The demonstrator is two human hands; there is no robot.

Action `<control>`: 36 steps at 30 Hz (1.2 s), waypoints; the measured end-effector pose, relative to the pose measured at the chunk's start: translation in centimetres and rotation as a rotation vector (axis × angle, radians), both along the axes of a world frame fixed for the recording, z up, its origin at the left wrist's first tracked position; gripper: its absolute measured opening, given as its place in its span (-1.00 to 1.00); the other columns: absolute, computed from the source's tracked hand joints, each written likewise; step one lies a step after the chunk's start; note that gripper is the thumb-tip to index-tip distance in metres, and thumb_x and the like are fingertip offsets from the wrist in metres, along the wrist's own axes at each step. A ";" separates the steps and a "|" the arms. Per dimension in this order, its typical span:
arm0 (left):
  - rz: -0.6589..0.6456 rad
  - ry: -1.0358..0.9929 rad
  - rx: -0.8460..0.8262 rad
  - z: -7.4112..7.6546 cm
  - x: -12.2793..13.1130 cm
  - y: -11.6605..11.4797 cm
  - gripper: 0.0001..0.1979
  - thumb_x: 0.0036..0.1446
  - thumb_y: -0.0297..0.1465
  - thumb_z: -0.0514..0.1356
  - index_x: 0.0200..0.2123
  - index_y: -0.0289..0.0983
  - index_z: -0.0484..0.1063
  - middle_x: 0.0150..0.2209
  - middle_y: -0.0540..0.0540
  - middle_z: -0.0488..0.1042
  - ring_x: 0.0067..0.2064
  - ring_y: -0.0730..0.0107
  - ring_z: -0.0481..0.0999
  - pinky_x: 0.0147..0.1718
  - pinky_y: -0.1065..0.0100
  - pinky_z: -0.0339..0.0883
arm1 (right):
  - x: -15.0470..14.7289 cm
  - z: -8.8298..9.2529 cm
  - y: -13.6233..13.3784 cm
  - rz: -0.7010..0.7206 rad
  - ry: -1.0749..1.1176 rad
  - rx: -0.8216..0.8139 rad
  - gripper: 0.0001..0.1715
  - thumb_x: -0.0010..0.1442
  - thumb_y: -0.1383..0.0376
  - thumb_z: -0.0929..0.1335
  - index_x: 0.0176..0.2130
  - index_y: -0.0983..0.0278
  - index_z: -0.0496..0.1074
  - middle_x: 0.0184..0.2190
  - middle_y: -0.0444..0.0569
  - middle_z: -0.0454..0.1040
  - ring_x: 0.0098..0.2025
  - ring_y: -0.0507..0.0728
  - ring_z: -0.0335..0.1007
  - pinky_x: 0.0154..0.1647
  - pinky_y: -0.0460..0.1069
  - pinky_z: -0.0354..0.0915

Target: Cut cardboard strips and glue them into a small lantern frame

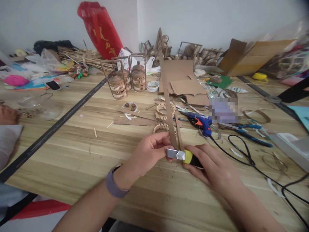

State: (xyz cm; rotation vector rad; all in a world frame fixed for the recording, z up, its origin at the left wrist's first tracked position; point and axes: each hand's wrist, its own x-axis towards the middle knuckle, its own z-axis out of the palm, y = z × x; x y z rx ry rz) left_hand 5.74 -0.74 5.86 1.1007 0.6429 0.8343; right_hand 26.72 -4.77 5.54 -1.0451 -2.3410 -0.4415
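While left fingers (158, 136) pinch a strip (166, 96) and right fingers (201, 155) clasp a cutter (187, 156), a red bag (100, 27) shows "力".

Desk (72, 154): cardboard strip (166, 93) in left hand (154, 146), cutter (188, 156) in right hand (216, 162); slatted rings (159, 116) beyond hands; glue gun (205, 127) right of rings, pliers (257, 140) farther right; lanterns (139, 82) behind rings, left of tape roll (152, 90); carton (256, 59) right rear.

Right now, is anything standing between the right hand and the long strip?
Yes: the cutter in the right hand. Its blade crosses the long strip low down, near the left thumb; contact is unclear.
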 end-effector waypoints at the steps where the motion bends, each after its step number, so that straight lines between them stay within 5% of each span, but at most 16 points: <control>1: -0.003 0.001 0.005 0.0 0.0 0.0 -0.81 0.08 -0.37 0.31 -0.22 -0.32 0.54 -0.44 0.01 0.42 -0.45 0.54 0.40 -0.43 0.45 0.29 | 0.1 0.0 0.0 0.001 -0.005 0.001 -0.67 0.37 0.14 0.23 -0.06 0.34 0.37 -0.38 0.04 0.48 -0.39 0.12 0.43 -0.41 -0.03 0.34; 9: -0.020 -0.052 -0.081 -0.1 -0.3 0.1 -0.68 0.01 -0.34 0.37 -0.15 -0.33 0.51 -0.48 0.04 0.41 -0.50 0.53 0.41 -0.48 0.43 0.29 | 1.1 -0.6 0.4 0.009 0.022 -0.027 -0.63 0.35 0.14 0.25 0.04 0.31 0.34 -0.34 0.05 0.49 -0.36 0.14 0.45 -0.37 0.00 0.36; 36: -0.022 0.005 0.014 0.1 0.1 -0.2 -0.96 0.07 -0.47 0.28 -0.36 -0.31 0.47 -0.49 0.07 0.37 -0.47 0.56 0.38 -0.46 0.48 0.27 | 0.0 0.5 -0.1 0.018 0.026 -0.042 -0.68 0.39 0.16 0.20 -0.09 0.35 0.36 -0.41 0.00 0.46 -0.43 0.08 0.43 -0.45 -0.06 0.36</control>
